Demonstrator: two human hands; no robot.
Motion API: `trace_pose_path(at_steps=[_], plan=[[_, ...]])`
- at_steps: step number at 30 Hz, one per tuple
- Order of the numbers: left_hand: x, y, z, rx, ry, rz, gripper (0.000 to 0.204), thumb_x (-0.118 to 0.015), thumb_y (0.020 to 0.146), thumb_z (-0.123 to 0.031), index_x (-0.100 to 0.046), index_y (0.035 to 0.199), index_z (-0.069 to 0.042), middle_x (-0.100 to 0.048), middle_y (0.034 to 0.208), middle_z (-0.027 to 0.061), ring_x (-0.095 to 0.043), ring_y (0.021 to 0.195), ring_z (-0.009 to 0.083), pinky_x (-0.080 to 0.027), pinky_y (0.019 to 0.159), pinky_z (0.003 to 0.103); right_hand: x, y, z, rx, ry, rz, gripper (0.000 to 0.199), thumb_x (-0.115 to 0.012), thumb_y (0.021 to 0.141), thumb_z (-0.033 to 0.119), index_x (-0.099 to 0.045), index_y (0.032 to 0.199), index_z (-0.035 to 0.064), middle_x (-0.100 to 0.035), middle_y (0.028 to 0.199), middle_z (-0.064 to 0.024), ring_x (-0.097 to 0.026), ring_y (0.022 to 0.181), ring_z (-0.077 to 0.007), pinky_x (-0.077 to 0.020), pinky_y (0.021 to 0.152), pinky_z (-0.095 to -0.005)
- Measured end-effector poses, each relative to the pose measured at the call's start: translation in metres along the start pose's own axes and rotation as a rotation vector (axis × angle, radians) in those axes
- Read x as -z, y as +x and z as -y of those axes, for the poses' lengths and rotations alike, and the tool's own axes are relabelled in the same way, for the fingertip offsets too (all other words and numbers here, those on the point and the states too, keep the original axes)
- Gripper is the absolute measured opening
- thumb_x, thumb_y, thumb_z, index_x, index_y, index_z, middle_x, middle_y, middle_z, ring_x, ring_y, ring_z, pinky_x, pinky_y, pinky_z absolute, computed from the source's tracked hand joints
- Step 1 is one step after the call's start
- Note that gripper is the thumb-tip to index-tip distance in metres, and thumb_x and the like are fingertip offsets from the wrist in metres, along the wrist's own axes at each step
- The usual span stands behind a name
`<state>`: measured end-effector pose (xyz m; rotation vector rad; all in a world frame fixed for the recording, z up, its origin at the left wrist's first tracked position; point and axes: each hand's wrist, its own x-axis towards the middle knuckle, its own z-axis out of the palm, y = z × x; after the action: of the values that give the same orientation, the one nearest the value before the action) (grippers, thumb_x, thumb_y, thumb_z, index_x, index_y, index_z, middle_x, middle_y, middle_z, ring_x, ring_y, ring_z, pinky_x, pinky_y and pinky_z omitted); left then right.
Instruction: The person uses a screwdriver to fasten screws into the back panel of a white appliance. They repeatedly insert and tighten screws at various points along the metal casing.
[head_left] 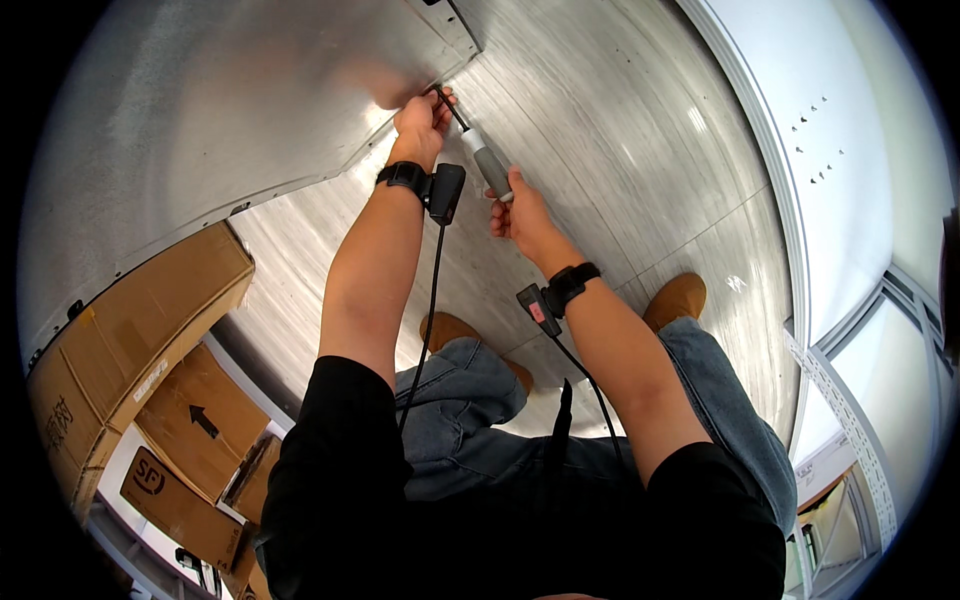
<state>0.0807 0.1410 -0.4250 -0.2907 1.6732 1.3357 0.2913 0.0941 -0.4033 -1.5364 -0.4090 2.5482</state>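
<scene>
A screwdriver (488,168) with a grey and white handle and a dark shaft slants up and left to the lower edge of a large metal panel (250,120). My right hand (524,218) is closed around the butt end of its handle. At the panel's edge, the fingers of my left hand (424,118) are bent together by the screwdriver's tip. Whatever they pinch there is too small or too hidden to tell. Both wrists wear black straps with small cabled boxes.
Below the panel, on the left, stand several brown cardboard boxes (190,420). Grey wood-look floor (620,140) lies under my feet. To the right is a white panel (850,200) with several small dark screws (815,142) on it, and a metal shelf frame (845,420).
</scene>
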Motion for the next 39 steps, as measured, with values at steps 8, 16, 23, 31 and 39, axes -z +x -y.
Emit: trace_pose_path(at_steps=[8, 16, 23, 31, 39], plan=[[0.002, 0.003, 0.002, -0.004, 0.002, 0.003, 0.02, -0.042, 0.094, -0.011, -0.062, 0.094, -0.005, -0.066, 0.087, 0.0047, -0.062, 0.075, 0.0124, -0.047, 0.06, 0.022, -0.008, -0.006, 0.003, 0.034, 0.027, -0.06, 0.05, -0.05, 0.092, 0.045, -0.045, 0.111, -0.0015, -0.049, 0.068, -0.0056, -0.05, 0.054, -0.0162, -0.0462, 0.051, -0.0328], [-0.002, -0.004, 0.0, -0.001, -0.009, -0.002, 0.02, -0.042, 0.094, -0.01, -0.061, 0.094, -0.005, -0.066, 0.086, 0.0037, -0.062, 0.075, 0.0122, -0.047, 0.062, 0.022, -0.007, -0.005, 0.006, 0.054, -0.09, -0.056, 0.045, -0.05, 0.092, 0.045, -0.049, 0.102, 0.0013, -0.049, 0.068, -0.0048, -0.048, 0.052, -0.0154, -0.0456, 0.05, -0.0326], [-0.002, -0.008, -0.002, -0.008, -0.006, 0.013, 0.018, -0.042, 0.094, -0.011, -0.059, 0.094, -0.006, -0.066, 0.089, 0.0024, -0.062, 0.076, 0.0109, -0.046, 0.064, 0.021, -0.009, -0.01, 0.012, -0.014, -0.049, -0.042, 0.044, -0.051, 0.092, 0.043, -0.047, 0.102, 0.0008, -0.048, 0.068, -0.0047, -0.048, 0.053, -0.0152, -0.0443, 0.05, -0.0319], [0.004, 0.003, 0.001, -0.009, 0.004, 0.019, 0.019, -0.042, 0.094, -0.011, -0.06, 0.096, -0.007, -0.067, 0.089, 0.002, -0.062, 0.076, 0.0111, -0.047, 0.062, 0.021, 0.002, -0.003, 0.005, -0.012, -0.031, 0.042, 0.047, -0.049, 0.091, 0.05, -0.053, 0.094, 0.0026, -0.048, 0.067, -0.0032, -0.048, 0.057, -0.0143, -0.0445, 0.055, -0.0301], [0.007, 0.007, 0.003, -0.022, 0.012, 0.027, 0.02, -0.042, 0.094, -0.011, -0.061, 0.096, -0.006, -0.067, 0.088, 0.0033, -0.063, 0.077, 0.012, -0.049, 0.061, 0.022, -0.015, 0.0, 0.0, 0.161, -0.264, -0.202, 0.054, -0.044, 0.091, 0.057, -0.055, 0.086, 0.0042, -0.045, 0.064, -0.0018, -0.046, 0.053, -0.0144, -0.0419, 0.052, -0.0297]])
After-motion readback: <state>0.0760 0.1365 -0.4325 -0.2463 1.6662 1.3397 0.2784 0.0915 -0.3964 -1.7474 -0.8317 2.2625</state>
